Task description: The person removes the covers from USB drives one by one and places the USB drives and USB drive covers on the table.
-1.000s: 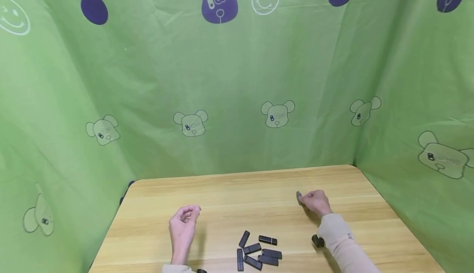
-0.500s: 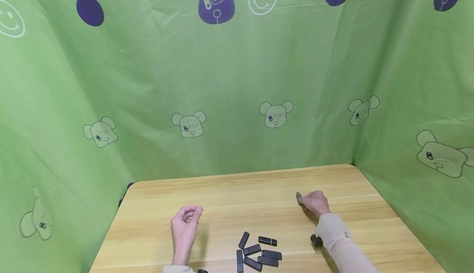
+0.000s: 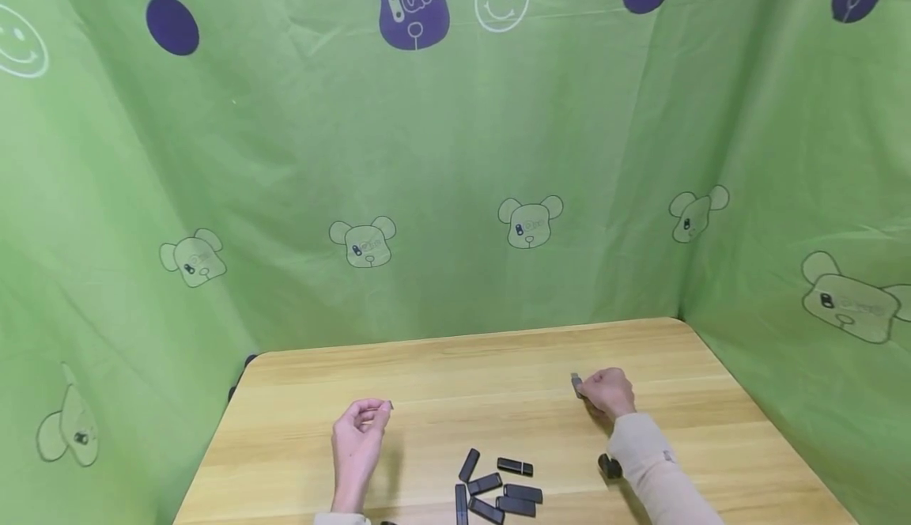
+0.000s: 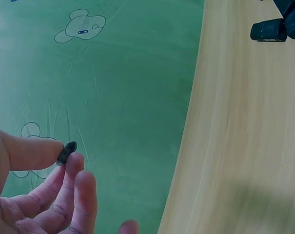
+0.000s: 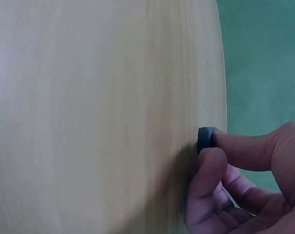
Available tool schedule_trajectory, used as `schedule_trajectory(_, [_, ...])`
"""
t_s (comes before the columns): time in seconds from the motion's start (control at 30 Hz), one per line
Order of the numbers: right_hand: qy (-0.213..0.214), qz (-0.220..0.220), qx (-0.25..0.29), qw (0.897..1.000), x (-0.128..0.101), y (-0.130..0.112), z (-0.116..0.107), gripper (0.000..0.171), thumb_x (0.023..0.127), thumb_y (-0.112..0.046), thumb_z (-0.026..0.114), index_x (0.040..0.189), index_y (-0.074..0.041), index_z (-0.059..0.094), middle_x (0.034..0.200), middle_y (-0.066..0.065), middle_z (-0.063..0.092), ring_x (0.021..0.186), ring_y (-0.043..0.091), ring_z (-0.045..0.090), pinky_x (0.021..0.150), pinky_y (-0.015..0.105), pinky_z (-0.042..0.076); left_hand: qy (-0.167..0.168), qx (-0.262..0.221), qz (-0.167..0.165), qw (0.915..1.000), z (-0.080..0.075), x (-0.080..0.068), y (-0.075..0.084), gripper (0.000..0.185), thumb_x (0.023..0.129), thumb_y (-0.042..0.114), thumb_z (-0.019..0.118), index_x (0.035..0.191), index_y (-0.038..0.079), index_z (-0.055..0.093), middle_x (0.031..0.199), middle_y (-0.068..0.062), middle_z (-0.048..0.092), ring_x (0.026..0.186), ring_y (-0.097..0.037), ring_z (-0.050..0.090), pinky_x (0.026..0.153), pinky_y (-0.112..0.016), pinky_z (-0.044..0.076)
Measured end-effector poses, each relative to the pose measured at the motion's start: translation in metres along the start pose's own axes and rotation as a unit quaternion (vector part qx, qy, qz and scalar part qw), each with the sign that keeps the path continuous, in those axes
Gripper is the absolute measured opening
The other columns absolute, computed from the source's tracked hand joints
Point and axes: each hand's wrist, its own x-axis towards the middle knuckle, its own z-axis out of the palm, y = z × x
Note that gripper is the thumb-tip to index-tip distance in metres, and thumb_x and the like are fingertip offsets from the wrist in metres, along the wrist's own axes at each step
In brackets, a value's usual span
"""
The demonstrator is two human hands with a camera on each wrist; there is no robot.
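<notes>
In the head view my left hand (image 3: 359,438) is raised over the left part of the table, pinching a small black piece, which looks like a flash drive cap (image 4: 66,152), between thumb and fingertips. My right hand (image 3: 607,392) grips a USB flash drive (image 3: 576,384) low over the far right of the table, its light metal plug pointing away from me. In the right wrist view only the dark end of this drive (image 5: 204,139) shows past the thumb and finger. Between the hands lie several black flash drives (image 3: 485,483), one (image 3: 515,466) with a pale band across it.
The wooden table (image 3: 455,383) has rounded far corners. Green printed curtains (image 3: 441,153) stand behind it and on both sides. A black wrist camera (image 3: 609,466) sits under the right sleeve.
My left hand has shifted slightly to the right, still pinching the black cap. The right hand and its flash drive stay almost in place. The head view has tilted a little.
</notes>
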Motion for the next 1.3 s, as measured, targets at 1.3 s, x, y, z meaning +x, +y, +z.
schedule_trajectory(1.3, [0.078,-0.193,-0.026,0.978,-0.105,-0.094,-0.014,0.025,0.099,-0.027,0.065,0.101,-0.002,0.067,0.097,0.015,0.068,0.068,0.014,0.059,0.056,0.025,0.049,-0.009,0.114,0.035,0.9929,0.005,0.045,-0.013,0.015,0.094,0.019,0.07,0.1,0.005,0.071,0.097,-0.011,0.072,0.074,-0.017,0.062,0.064,-0.028,0.045])
